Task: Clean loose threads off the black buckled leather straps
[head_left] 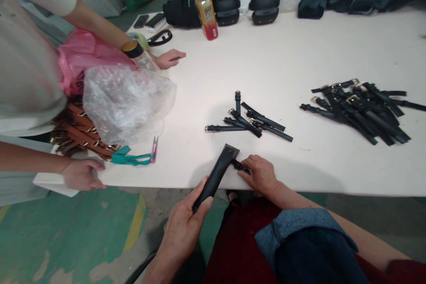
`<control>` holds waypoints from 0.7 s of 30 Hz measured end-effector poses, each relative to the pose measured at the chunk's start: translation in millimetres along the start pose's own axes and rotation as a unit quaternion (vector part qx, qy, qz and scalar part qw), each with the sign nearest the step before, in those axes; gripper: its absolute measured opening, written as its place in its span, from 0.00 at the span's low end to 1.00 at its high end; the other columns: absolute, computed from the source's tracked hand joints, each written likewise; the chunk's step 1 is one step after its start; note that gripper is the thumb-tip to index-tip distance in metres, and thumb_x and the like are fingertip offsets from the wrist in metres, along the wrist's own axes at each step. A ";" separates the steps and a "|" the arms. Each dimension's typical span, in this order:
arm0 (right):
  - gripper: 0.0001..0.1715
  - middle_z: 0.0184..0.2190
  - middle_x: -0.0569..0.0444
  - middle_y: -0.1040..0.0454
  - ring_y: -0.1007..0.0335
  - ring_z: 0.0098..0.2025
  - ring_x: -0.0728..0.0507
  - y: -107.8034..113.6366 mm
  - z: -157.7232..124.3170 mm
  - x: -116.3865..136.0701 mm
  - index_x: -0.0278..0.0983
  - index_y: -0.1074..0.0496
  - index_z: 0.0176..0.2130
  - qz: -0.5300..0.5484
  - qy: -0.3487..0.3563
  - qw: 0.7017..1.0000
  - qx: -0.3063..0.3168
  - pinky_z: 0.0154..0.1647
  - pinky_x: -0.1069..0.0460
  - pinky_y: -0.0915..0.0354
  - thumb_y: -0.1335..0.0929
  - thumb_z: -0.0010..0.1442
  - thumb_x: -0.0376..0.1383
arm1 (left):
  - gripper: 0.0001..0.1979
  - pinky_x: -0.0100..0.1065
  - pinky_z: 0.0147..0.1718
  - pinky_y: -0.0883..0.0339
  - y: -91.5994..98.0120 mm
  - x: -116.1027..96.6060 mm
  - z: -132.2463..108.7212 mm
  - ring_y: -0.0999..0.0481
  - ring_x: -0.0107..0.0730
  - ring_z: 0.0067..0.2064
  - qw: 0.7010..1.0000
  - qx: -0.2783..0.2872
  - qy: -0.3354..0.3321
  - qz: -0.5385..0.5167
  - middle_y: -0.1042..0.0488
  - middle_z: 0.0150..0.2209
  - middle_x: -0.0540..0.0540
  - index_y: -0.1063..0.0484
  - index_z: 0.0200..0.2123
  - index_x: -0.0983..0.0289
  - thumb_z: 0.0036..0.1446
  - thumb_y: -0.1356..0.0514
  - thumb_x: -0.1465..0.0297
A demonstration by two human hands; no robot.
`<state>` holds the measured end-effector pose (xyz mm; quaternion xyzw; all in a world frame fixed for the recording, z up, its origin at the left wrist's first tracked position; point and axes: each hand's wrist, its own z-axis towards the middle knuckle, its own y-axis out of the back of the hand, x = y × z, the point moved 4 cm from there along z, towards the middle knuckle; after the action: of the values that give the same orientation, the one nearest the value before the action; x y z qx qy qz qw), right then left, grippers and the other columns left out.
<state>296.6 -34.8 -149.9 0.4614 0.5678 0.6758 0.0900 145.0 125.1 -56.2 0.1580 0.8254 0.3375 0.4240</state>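
Note:
My left hand (181, 222) is wrapped round a long black handheld tool (216, 173) with a wider, squared far end. I cannot make out its exact kind. The tool slants over the table's front edge. My right hand (261, 174) pinches a short black strap (240, 166), whose far end meets or lies close beside the tool's wide end. Just beyond my hands lies a small group of black buckle straps (244, 122) with gold-coloured buckles. Farther right is a larger heap of black buckle straps (362, 108).
At the left a co-worker (26, 53) stands with both hands on the white table (186, 159). Near them are a clear plastic bag (128, 102), brown straps (81, 126) and pink thread snips (154, 148). A drink bottle (206, 11) and black cases (264, 9) line the back.

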 end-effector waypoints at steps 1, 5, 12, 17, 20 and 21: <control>0.09 0.34 0.53 0.28 0.35 0.40 0.43 0.6 0.4 -0.2 0.40 0.27 0.37 0.003 0.000 1.000 0.004 0.37 0.50 0.42 0.31 0.57 0.41 | 0.29 0.45 0.60 0.45 3.4 5.2 -1.3 0.36 0.43 0.60 1.000 -0.007 0.003 -0.009 0.34 0.59 0.53 0.40 0.61 0.59 0.59 0.47 0.55; 0.09 0.34 0.54 0.27 0.34 0.40 0.43 2.1 2.0 -0.2 0.41 0.26 0.37 0.008 -0.004 1.000 0.019 0.37 0.50 0.42 0.30 0.57 0.42 | 0.30 0.46 0.61 0.48 17.0 21.9 -14.1 0.37 0.44 0.61 0.999 -0.026 0.024 -0.035 0.35 0.59 0.52 0.40 0.61 0.59 0.58 0.45 0.55; 0.10 0.35 0.54 0.27 0.34 0.41 0.42 1.8 1.3 -0.3 0.41 0.26 0.38 0.020 -0.005 1.000 0.007 0.38 0.50 0.42 0.29 0.56 0.42 | 0.28 0.48 0.62 0.50 12.9 27.9 -33.4 0.38 0.44 0.61 0.999 0.014 0.025 -0.042 0.33 0.58 0.51 0.37 0.60 0.56 0.57 0.44 0.55; 0.09 0.34 0.54 0.27 0.34 0.40 0.43 2.2 1.8 -0.1 0.41 0.27 0.37 0.021 -0.002 1.000 0.010 0.37 0.50 0.43 0.29 0.56 0.41 | 0.29 0.46 0.60 0.46 7.6 28.5 -30.2 0.36 0.43 0.60 1.000 0.024 0.010 0.003 0.33 0.58 0.51 0.39 0.61 0.56 0.57 0.45 0.55; 0.09 0.34 0.54 0.28 0.35 0.40 0.43 2.1 1.6 -0.1 0.40 0.27 0.37 0.017 0.002 1.000 0.009 0.37 0.50 0.43 0.30 0.56 0.42 | 0.28 0.46 0.61 0.46 5.4 21.1 -25.1 0.35 0.42 0.60 1.000 0.023 -0.001 0.021 0.34 0.59 0.52 0.39 0.61 0.56 0.58 0.46 0.56; 0.09 0.34 0.54 0.28 0.35 0.40 0.42 2.0 1.4 -0.3 0.40 0.27 0.37 0.015 0.003 1.000 0.007 0.37 0.50 0.43 0.30 0.56 0.42 | 0.28 0.46 0.61 0.46 4.9 18.4 -23.6 0.35 0.42 0.60 1.000 0.021 -0.004 0.019 0.34 0.59 0.52 0.40 0.61 0.56 0.59 0.46 0.56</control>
<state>298.6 -34.7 -148.5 0.4688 0.5657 0.6742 0.0751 115.0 128.7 -54.1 0.1834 0.8273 0.3276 0.4178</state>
